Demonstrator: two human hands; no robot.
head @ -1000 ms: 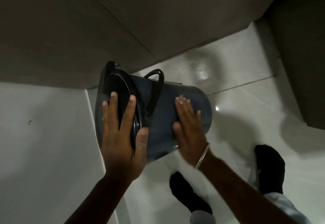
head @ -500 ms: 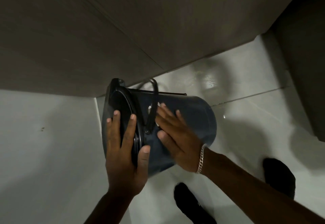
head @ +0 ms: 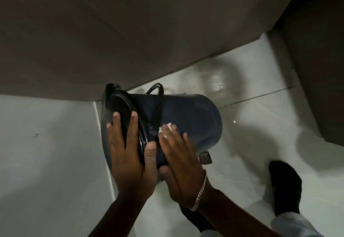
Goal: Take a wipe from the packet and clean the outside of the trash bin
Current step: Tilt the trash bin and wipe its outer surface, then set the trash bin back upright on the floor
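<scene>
- Head view: we hold the trash bin [head: 193, 117] tipped on its side above the pale floor [head: 260, 117], lid end to the left and bottom end to the right.
- Our left hand [head: 130, 153] is spread wide and flat on the black lid [head: 119, 110], with the thumb hooked over the rim — it grips nothing small, it just steadies the bin.
- Our right hand [head: 180, 162] lies flat on the blue side, pressing the white wipe [head: 164, 131] down. Only a little of the wipe peeks out past the fingers, right beside the black handle [head: 157, 104].
- What has changed: a second ago the right hand sat farther right on the side of the bin. Now it has slid left and nearer to us, close to the lid rim and almost touching our left thumb. The bin has turned a bit too — a small grey pedal [head: 205, 158] now shows low on its near side.
- What that means: we think the wiping is well under way, and a fresh strip of the outside is getting clean.
- The wipe packet is not in view.
- Our feet in dark socks [head: 284, 184] stand on the floor, near and to the right.
</scene>
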